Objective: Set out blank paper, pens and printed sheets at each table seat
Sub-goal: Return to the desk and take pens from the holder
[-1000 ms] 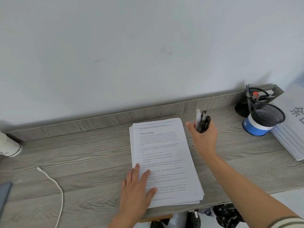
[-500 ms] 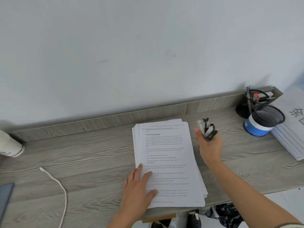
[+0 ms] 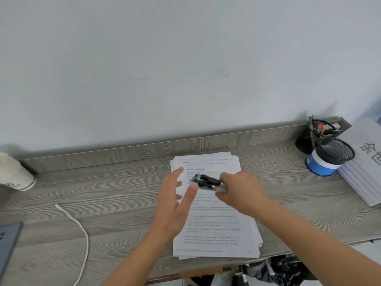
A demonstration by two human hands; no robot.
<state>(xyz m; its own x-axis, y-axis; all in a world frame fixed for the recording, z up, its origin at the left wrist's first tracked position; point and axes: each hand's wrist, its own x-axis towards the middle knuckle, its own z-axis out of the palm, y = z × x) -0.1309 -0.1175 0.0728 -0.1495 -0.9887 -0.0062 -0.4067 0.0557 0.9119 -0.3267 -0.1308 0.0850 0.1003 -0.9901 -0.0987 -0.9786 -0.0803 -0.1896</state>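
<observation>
Head view, two hands, right hand point(image 3: 239, 190) gripping pens point(image 3: 208, 181), left hand point(image 3: 175, 205) spread

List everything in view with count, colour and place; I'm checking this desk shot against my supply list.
printed sheets: one stack, white with black text, desk centre, near edge
pens: a bundle, count unclear, black and clear, held above the sheets
mesh cup: one, black with blue and white band, right
wire holder: one, black, behind the mesh cup
paper pile: one, white, far right
paper cups: one stack, white, far left
cable: one, white, left
dark flat object: one, left edge
desk: one, grey wood
right hand: grips the pens
left hand: open, beside the pens
</observation>
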